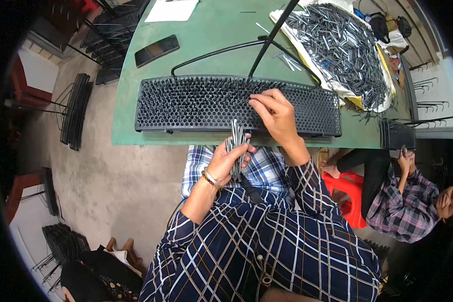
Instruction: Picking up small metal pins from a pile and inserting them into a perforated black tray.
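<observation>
A long black perforated panel (186, 122) lies on the green table in front of me. Many small dark tips stick up from its left and middle holes, while bare round holes show on its right part. Its bent black wire frame (211, 53) rises from the back edge. My left hand (226, 160) is closed around a bunch of thin dark and silvery strips (238, 132), just off the panel's near edge. Thumb and forefinger of my right hand (277, 115) pinch together over the panel's middle. Whatever is between those fingertips is too small to make out.
A white sack (382, 103) heaped with similar strips (337, 45) lies open at the back right. A phone (157, 51) and white paper (171, 10) are at the back left. To the right, a person (405, 201) sits near a red stool (347, 194). Black racks (75, 111) stand leftward.
</observation>
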The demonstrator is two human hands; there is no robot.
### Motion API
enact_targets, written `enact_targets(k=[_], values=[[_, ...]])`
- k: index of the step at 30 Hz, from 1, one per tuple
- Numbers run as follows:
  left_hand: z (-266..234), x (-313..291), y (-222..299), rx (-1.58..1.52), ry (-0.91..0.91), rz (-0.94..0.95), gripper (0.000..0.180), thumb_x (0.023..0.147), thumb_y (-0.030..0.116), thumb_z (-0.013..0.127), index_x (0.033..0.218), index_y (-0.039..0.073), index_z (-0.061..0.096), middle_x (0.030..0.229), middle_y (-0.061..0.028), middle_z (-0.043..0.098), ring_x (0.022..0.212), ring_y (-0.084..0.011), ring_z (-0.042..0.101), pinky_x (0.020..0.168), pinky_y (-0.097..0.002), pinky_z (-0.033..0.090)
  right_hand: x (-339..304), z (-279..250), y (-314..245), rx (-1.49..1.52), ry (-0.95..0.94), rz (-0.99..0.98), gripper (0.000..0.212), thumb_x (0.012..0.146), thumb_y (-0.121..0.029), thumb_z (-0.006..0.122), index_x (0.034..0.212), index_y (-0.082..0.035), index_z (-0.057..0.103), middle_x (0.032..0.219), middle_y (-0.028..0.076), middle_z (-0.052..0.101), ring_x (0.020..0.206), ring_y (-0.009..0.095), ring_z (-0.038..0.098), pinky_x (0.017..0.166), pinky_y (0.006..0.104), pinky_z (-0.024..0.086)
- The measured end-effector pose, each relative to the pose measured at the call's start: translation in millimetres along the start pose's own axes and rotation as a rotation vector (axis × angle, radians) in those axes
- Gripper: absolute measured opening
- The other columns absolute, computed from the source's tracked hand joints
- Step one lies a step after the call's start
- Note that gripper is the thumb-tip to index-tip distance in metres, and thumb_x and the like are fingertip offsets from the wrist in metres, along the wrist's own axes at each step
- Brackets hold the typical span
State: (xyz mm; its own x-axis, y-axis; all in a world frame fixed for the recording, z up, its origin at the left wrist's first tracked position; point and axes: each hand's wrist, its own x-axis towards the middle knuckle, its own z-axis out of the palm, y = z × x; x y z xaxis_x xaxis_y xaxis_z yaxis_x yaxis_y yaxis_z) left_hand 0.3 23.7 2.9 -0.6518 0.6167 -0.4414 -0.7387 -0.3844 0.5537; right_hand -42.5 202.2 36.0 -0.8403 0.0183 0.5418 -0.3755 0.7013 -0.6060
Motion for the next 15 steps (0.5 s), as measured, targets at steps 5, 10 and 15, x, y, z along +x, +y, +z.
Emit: enact_targets(k=[5, 10, 15], values=[[6, -6, 9, 0.071, -0.105, 0.040, 0.029, 0.091, 0.012, 0.057, 0.118, 0.003, 0.050, 0.090, -0.0076, 0.062, 0.070, -0.0088, 0.055, 0.056, -0.0211, 0.046, -13, -4, -17, 0.545, -0.357, 0.623, 0.023, 0.086, -0.021, 0.066, 0.091, 0.002, 0.069, 0.073, 0.002, 0.060, 0.059, 0.005, 0.049, 0.051, 0.0223, 0.039], [6, -7, 8, 0.184, -0.192, 0.034, 0.029, 0.091, 0.013, 0.057, 0.117, 0.001, 0.050, 0.090, -0.0060, 0.062, 0.068, -0.0070, 0.054, 0.055, -0.0198, 0.045, -10, -12, -23, 0.679, -0.525, 0.736, 0.022, 0.086, -0.020, 0.067, 0.090, 0.002, 0.069, 0.069, 0.000, 0.061, 0.059, 0.004, 0.051, 0.049, 0.0199, 0.040], [0, -3, 3, 0.154, -0.158, 0.026, 0.029, 0.092, 0.011, 0.056, 0.118, 0.001, 0.050, 0.089, -0.0085, 0.062, 0.064, -0.0079, 0.052, 0.051, -0.0199, 0.043, -6, -10, -15, 0.647, -0.289, 0.756, 0.020, 0.087, -0.021, 0.066, 0.091, -0.001, 0.069, 0.067, -0.003, 0.059, 0.056, 0.002, 0.051, 0.047, 0.0175, 0.035]])
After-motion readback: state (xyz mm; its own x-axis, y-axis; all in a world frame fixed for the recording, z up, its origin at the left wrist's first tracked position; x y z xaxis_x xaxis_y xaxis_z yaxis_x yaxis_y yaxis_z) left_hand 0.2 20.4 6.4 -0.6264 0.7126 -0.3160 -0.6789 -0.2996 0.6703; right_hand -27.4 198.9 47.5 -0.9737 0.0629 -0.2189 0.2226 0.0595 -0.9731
